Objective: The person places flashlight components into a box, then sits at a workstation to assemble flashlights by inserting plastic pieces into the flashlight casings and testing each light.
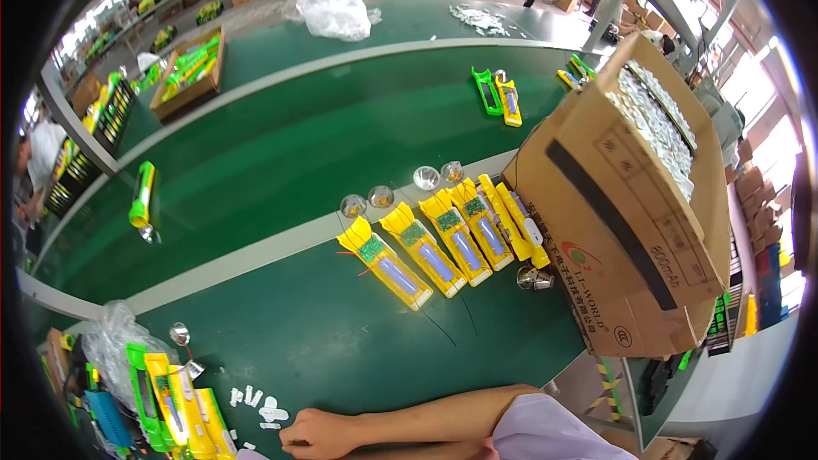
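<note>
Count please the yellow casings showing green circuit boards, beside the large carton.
4, left to right: first casing, second casing, third casing, fourth casing. Stacked casings alongside may hide more.

On your flat green table (281, 324), small white plastic pieces (271, 411) lie left; four long yellow plastic casings (452, 247) lie beyond, rightward.

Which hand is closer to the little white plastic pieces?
Right. The right hand is just right of the white plastic pieces; the left hand isn't clearly visible, its forearm lying farther right.
</note>
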Motion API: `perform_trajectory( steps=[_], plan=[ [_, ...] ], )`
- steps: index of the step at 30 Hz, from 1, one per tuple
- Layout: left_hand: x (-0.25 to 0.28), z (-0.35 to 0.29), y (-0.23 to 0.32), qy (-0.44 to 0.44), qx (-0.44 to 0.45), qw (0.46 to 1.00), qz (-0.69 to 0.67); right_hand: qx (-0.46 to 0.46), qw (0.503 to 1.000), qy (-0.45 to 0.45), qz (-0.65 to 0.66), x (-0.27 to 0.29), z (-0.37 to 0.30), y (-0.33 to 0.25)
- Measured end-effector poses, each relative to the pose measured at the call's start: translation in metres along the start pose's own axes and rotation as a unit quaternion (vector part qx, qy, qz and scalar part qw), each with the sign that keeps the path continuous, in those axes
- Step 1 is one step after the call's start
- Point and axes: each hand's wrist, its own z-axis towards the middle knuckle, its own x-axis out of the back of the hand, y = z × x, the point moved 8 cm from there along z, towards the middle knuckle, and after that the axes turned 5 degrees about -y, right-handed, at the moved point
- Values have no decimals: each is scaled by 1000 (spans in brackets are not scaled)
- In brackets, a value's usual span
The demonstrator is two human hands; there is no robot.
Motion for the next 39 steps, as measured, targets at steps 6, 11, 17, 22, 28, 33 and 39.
perform_trajectory(
  steps=[6,11,17,22,28,33,39],
  plan=[
    [47,-25,55,51,101,992,-47,-104,969,84,207,31,22,9],
    [298,-206,107,525,370,745,183,-18,981,183,58,66,14,22],
    [487,-211,108,528,370,671,366,136,932,267,-203,193,43,-5],
    [404,-115,69,454,313,696,460,154,879,355,-279,278,7,-33],
    [415,-76,86,439,303,700,474,128,869,392,-273,296,4,-7],
    [418,-57,109,453,303,688,479,105,873,395,-265,284,-6,12],
    [422,-63,113,456,319,663,500,104,875,401,-248,267,-9,16]
  ],
)
